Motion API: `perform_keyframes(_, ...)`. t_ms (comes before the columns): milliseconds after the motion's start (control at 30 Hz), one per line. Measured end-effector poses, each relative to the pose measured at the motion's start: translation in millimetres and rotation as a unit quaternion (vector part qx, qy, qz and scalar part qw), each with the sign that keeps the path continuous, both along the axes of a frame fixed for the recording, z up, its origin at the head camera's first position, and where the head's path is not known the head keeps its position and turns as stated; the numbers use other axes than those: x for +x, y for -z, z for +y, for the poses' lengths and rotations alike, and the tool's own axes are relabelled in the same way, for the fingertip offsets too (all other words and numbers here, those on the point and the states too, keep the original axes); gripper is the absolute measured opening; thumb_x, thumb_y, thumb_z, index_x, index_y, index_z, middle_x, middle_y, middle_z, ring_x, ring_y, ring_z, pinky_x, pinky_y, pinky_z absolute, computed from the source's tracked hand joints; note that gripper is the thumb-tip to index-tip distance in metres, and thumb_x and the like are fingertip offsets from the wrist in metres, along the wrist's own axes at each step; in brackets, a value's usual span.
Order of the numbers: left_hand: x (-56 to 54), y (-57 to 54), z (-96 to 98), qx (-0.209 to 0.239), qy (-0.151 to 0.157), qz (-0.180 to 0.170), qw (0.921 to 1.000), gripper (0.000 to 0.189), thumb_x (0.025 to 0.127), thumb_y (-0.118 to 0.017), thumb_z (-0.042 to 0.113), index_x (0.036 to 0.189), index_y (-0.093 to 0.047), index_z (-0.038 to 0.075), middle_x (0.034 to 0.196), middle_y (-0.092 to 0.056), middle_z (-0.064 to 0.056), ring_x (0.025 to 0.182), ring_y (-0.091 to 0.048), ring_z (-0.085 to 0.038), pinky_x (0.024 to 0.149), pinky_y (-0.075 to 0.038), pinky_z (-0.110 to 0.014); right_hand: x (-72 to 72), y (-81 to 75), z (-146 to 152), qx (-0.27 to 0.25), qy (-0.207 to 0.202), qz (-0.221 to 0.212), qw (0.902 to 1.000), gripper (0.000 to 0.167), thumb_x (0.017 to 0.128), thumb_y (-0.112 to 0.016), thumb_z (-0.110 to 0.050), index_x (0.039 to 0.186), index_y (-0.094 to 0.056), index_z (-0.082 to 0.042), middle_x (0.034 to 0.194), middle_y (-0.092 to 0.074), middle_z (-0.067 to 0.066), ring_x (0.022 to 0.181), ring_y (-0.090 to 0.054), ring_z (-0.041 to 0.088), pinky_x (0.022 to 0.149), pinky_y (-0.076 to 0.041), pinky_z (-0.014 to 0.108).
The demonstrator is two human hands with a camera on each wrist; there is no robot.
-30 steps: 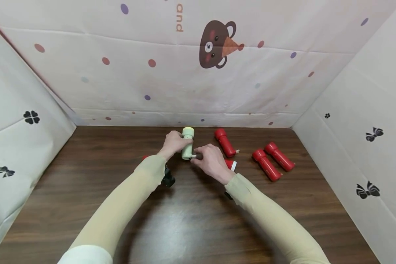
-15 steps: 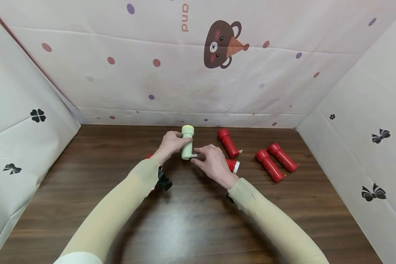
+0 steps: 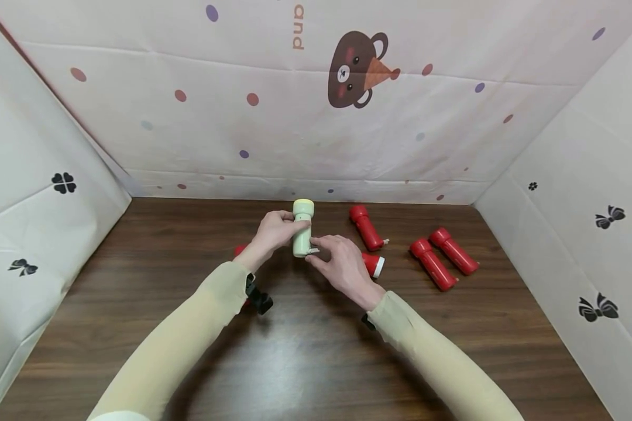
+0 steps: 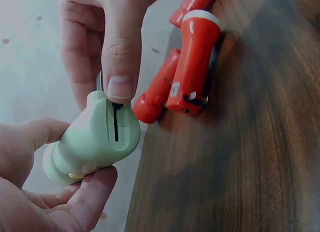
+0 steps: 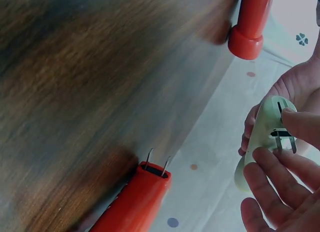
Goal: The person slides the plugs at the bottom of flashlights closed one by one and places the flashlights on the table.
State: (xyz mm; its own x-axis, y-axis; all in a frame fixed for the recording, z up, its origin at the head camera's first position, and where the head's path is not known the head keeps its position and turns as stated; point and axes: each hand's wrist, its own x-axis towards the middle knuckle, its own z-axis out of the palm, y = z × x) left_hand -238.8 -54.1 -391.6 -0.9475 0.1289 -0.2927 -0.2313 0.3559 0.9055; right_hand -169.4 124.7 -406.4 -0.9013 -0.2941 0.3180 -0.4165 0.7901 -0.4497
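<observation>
My left hand (image 3: 274,232) grips a pale green flashlight (image 3: 302,242) above the table, its yellowish head pointing away. In the left wrist view, its base (image 4: 100,132) has a slot with a dark slider (image 4: 118,106). My right hand (image 3: 343,266) is at this base, its thumb (image 4: 121,84) pressed near the slider. In the right wrist view, two metal plug prongs (image 5: 285,142) stick out from the base, and the fingertips (image 5: 262,159) touch or nearly touch the flashlight's side. A red flashlight with a white rim (image 3: 374,265) lies partly hidden behind the right hand.
Behind the hands lies a red flashlight (image 3: 366,228) with prongs out. Two more, a nearer one (image 3: 433,265) and a farther one (image 3: 454,251), lie at the right. Red parts (image 3: 239,250) show beneath the left forearm. Printed sheets (image 3: 232,128) wall the wooden table (image 3: 295,362).
A dark piece seen at the right fingertips one second ago no longer shows there. The left wrist has drawn back slightly to the left. The left hand keeps its grip on the flashlight.
</observation>
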Motion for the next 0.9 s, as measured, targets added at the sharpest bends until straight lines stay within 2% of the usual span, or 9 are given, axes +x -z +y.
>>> perform_keyframes(233, 8.2, -4.6, -3.4, 0.036, 0.008, 0.008, 0.9993, 0.062, 0.098, -0.073, 0.036, 0.144, -0.058, -0.003, 0.139, -0.067, -0.021, 0.12, -0.071, -0.031, 0.093, -0.065, -0.04, 8.5, -2.3, 1.0, -0.032, -0.014, 0.041, 0.9985, 0.037, 0.088, -0.086, -0.02, 0.122, -0.078, -0.009, 0.113, -0.081, 0.007, 0.098, -0.075, 0.023, 0.081, -0.061, 0.04)
perform_keyframes(500, 21.4, -15.8, -5.3, 0.062, 0.012, -0.009, 0.9979, 0.06, 0.098, -0.073, 0.036, 0.144, -0.058, 0.001, 0.138, -0.068, -0.019, 0.12, -0.072, -0.029, 0.101, -0.063, -0.047, 20.2, -3.6, 3.1, -0.055, -0.025, 0.085, 0.9946, 0.037, 0.088, -0.086, -0.017, 0.122, -0.078, -0.006, 0.113, -0.081, 0.007, 0.101, -0.076, 0.022, 0.081, -0.063, 0.037)
perform_keyframes(633, 28.1, -18.5, -6.8, 0.074, 0.017, -0.008, 0.9971, 0.058, 0.099, -0.073, 0.037, 0.143, -0.059, 0.002, 0.136, -0.07, -0.019, 0.118, -0.073, -0.028, 0.104, -0.061, -0.05, 26.3, -4.5, 4.3, -0.066, -0.031, 0.095, 0.9928, 0.038, 0.088, -0.087, -0.018, 0.123, -0.078, -0.007, 0.114, -0.081, 0.007, 0.102, -0.076, 0.021, 0.079, -0.063, 0.035)
perform_keyframes(900, 48.7, -27.3, -12.0, 0.097, 0.04, 0.003, 0.9944, 0.055, 0.102, -0.067, 0.036, 0.143, -0.06, 0.0, 0.138, -0.069, -0.019, 0.118, -0.074, -0.031, 0.11, -0.057, -0.049, 39.5, -9.7, 9.2, -0.084, -0.06, 0.158, 0.982, 0.04, 0.082, -0.09, -0.012, 0.121, -0.078, -0.007, 0.109, -0.082, 0.006, 0.099, -0.077, 0.02, 0.085, -0.065, 0.037)
